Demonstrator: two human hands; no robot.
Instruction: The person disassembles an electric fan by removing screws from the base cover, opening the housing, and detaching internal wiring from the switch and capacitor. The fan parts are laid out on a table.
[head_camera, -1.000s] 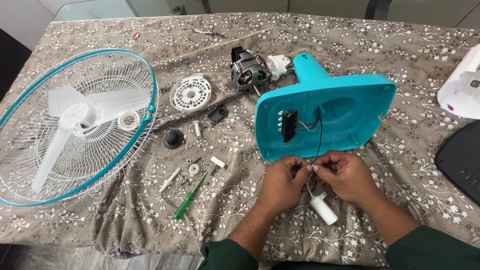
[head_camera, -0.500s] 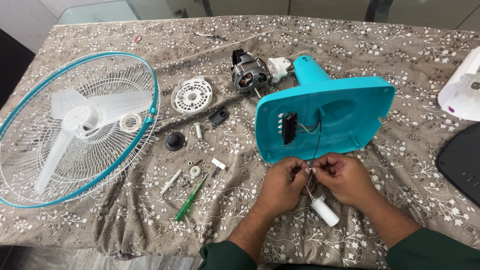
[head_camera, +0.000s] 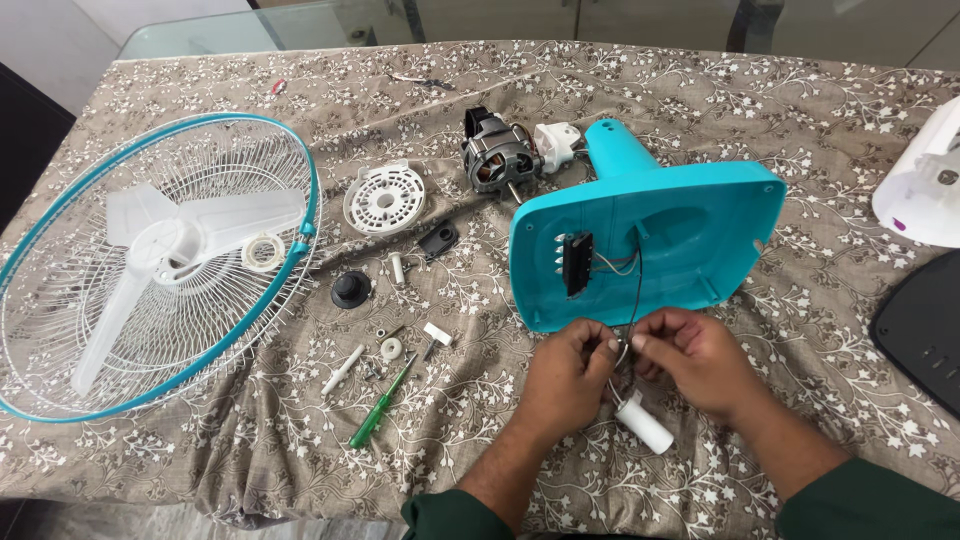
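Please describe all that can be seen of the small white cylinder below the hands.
The white cylinder looks like smooth plastic, perhaps a capacitor. It lies tilted on the floral tablecloth, just below both hands. Thin wires rise from its upper end to the left hand and right hand, whose fingers pinch them. The hands do not touch its body.

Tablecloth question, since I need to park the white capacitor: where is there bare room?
Bare cloth lies right of the teal fan base, before the black panel, and below the green screwdriver at the near edge. Crowded: small parts between the fan guard, motor and left hand.
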